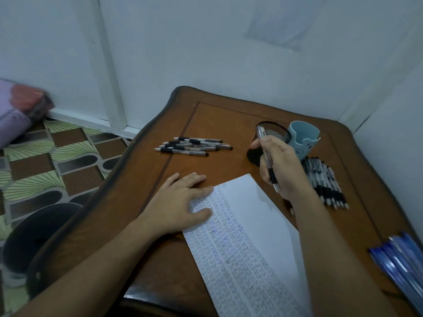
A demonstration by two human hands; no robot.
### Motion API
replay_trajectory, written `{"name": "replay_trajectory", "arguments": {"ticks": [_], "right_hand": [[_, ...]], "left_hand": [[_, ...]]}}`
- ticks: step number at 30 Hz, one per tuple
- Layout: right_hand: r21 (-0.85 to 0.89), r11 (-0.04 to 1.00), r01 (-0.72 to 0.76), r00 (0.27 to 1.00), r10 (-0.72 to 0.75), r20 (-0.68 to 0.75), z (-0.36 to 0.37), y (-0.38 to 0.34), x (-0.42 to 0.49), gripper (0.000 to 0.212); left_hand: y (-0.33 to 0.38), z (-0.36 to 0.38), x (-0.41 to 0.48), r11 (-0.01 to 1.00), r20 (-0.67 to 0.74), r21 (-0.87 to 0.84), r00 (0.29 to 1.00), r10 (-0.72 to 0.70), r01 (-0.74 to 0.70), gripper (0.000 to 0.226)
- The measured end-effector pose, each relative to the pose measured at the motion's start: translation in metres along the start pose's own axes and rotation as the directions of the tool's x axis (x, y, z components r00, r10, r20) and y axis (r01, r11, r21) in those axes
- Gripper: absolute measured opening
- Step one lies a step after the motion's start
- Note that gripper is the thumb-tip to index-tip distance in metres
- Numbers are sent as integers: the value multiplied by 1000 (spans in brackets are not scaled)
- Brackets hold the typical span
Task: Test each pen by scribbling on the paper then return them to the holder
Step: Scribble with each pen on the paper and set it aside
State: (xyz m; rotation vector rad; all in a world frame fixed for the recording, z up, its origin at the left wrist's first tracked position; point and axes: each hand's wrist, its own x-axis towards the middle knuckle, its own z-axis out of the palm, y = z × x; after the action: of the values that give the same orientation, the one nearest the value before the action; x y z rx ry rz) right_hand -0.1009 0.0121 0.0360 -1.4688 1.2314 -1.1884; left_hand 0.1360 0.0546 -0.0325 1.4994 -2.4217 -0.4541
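Note:
A white sheet of paper [251,225], its left part dense with scribbles, lies slanted on the brown table [206,120]. My left hand [183,202] presses flat on the sheet's upper left corner. My right hand [279,165] grips a clear pen with a black grip [263,143], tip down just past the paper's top right edge. Behind that hand stand a black mesh holder [272,133] and a light blue holder [304,138]. Several black-grip pens [194,146] lie in a loose pile at the table's left, and another row of pens [327,181] lies right of my hand.
Several blue pens [400,259] lie at the table's right edge. White walls close in behind and to the right. A patterned floor, a dark round stool [34,229] and a purple bundle [18,110] are to the left.

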Motion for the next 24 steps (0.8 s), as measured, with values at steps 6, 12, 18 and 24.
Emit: {"name": "replay_trajectory", "arguments": {"ticks": [6,12,18,24], "right_hand": [[43,990,-138,987,141,-83,-34,-3,-18,19],[-704,641,-306,952,209,-224,-65,10,-28,12],[-898,281,-339,935,207,-288,-53,4,-17,32],[-934,348,-84,991,-73,-116,-17,8,-6,19]], "left_hand": [[1,0,0,1000,4,3,1000,6,-6,83],[1,-1,-1,1000,14,9,1000,4,-4,85],[1,0,-1,1000,14,10,1000,10,-10,85],[-4,0,1,999,35,-39,999,27,-26,84]]}}
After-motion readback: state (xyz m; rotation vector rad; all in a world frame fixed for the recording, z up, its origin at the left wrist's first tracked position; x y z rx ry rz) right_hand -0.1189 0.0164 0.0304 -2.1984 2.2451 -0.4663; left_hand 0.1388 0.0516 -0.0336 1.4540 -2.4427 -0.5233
